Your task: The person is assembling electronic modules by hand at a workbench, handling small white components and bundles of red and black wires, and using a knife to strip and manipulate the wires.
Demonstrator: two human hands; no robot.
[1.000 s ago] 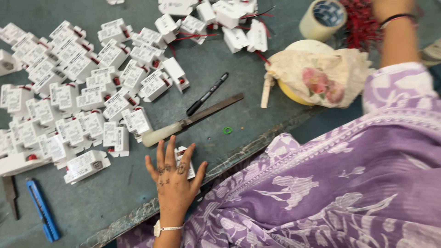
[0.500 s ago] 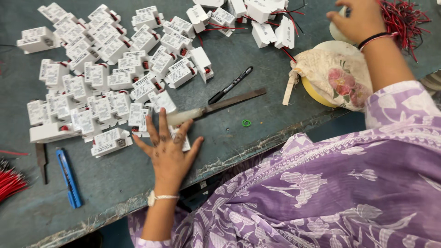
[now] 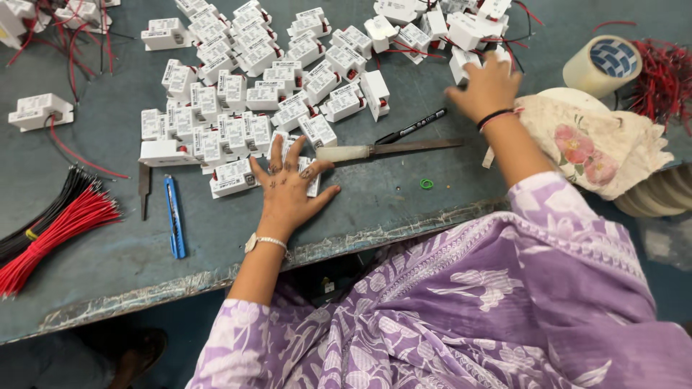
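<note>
Dozens of white modules [image 3: 245, 86] lie unwired mid-bench; left hand [image 3: 288, 189] rests, fingers splayed, while right hand [image 3: 489, 88], fingers curled, reaches wired ones [image 3: 432, 25].

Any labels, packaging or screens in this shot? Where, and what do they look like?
No screens or signs.
Small module boxes: heaped at the bench's top centre, white rectangular plastic, each with a pale printed label on top, some with a red spot; the left hand lies flat on the nearest ones.
Wired modules: top right, same white boxes with red leads; the right hand reaches into them.
Tape roll: far right, cream ring, blue-patterned core.
</note>
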